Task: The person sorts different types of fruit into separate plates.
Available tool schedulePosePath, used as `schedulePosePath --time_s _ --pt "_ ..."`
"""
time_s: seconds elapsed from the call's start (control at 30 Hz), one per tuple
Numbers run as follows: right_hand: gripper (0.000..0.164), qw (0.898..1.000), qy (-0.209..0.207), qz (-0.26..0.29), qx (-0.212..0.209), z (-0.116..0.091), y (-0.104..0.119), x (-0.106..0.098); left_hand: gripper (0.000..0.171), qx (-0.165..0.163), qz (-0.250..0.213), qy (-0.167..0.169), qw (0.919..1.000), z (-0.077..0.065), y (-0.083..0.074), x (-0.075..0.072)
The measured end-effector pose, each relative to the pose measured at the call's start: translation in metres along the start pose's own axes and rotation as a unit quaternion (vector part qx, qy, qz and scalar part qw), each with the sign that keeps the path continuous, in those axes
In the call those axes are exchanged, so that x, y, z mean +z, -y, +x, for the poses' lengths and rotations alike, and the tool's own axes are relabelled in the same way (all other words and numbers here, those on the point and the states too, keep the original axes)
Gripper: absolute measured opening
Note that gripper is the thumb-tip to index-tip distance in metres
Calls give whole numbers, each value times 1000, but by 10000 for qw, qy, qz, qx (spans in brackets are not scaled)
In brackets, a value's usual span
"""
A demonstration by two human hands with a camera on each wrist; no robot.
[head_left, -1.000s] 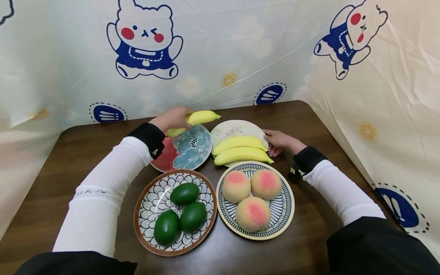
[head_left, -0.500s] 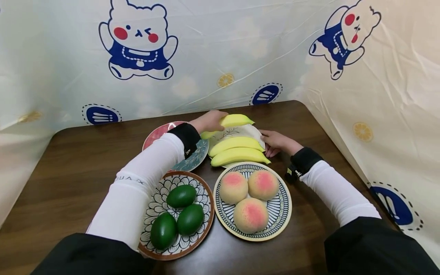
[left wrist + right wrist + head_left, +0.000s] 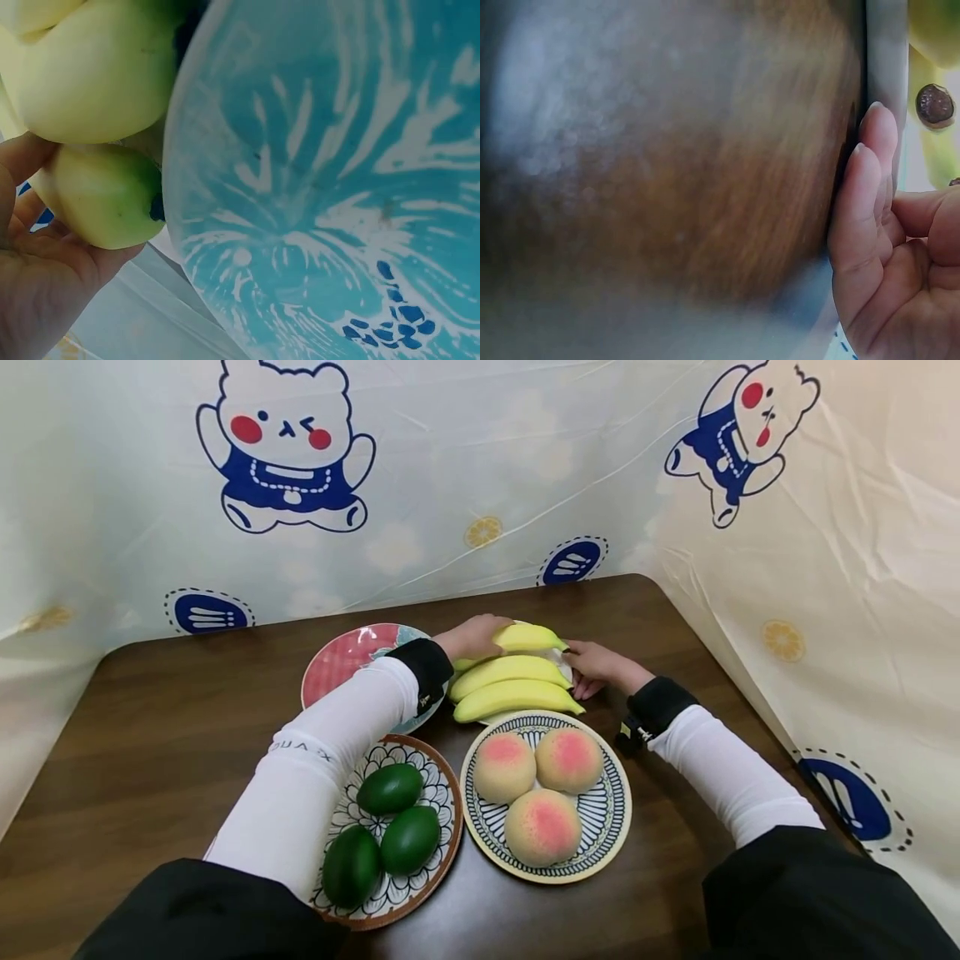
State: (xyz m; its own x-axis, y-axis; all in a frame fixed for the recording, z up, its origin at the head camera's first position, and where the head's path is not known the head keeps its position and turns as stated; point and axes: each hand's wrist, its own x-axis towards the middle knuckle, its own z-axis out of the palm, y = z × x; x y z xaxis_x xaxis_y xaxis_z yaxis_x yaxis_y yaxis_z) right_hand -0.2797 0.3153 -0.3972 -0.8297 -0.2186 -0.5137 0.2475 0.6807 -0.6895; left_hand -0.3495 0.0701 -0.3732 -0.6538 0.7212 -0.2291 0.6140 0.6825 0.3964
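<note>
My left hand point(image 3: 474, 637) grips a yellow banana point(image 3: 531, 637) at the back of the white plate point(image 3: 564, 665). Two more bananas lie side by side on that plate, a middle banana point(image 3: 512, 670) and a front banana point(image 3: 519, 698). Up close in the left wrist view, thumb and fingers sit around the held banana point(image 3: 109, 199), right against its neighbour. At the plate's right side my right hand point(image 3: 602, 668) pinches the edge, its fingers along the outer side of the rim point(image 3: 886, 52) in the right wrist view. Most of the white plate is hidden under the bananas.
Left of the bananas, a red and blue flowered plate point(image 3: 341, 664) is partly covered by my left forearm. Nearer me are a brown-rimmed plate point(image 3: 438, 868) with three green avocado-like fruits point(image 3: 390, 788) and a patterned plate point(image 3: 611, 839) with three peaches point(image 3: 543, 828). A printed curtain point(image 3: 435, 468) hangs behind.
My left hand has carried the banana rightward from above the flowered plate and down onto the white plate, behind the other two. The right hand has stayed at the white plate's edge.
</note>
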Motion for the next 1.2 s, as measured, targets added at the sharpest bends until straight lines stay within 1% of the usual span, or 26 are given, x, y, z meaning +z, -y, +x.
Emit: schedulePosePath --time_s 0.07,0.17,0.3,0.43,0.57,0.7,0.8,0.97,1.07,1.17,1.2 --pt "58 10000 -9 -2 19 1 0 1 62 -47 37 88 9999 -1 1 2" --pt "59 10000 -34 0 53 2 -1 2 61 -125 -50 252 9996 -2 1 3" --pt "59 9999 -59 -17 104 3 1 1 61 -256 -179 632 9975 -4 -2 -1" --pt "57 9999 -57 23 106 3 1 2 61 -313 -130 948 9949 -5 -4 -3" --pt "57 9999 -90 20 83 3 0 3 62 -320 -232 1068 9935 -7 -4 -4" --pt "56 9998 -136 -28 104 3 -1 2 64 -336 -663 1187 9901 -11 -4 -4" --pt "56 9998 -145 -86 80 2 0 1 63 -377 -922 1217 9876 -17 -4 -6" --pt "56 9999 -84 -113 37 2 2 3 66 -519 -920 1227 9868 -29 -2 -9" --pt "56 9999 -49 -83 92 1 2 4 76 -495 -856 1123 9887 -38 -2 -13" --pt "57 9999 -52 -74 108 0 3 3 93 -329 -774 1127 9901 -49 -5 -17" --pt "57 9999 -75 -71 113 0 3 3 98 -270 -682 1156 9906 -53 -6 -19"
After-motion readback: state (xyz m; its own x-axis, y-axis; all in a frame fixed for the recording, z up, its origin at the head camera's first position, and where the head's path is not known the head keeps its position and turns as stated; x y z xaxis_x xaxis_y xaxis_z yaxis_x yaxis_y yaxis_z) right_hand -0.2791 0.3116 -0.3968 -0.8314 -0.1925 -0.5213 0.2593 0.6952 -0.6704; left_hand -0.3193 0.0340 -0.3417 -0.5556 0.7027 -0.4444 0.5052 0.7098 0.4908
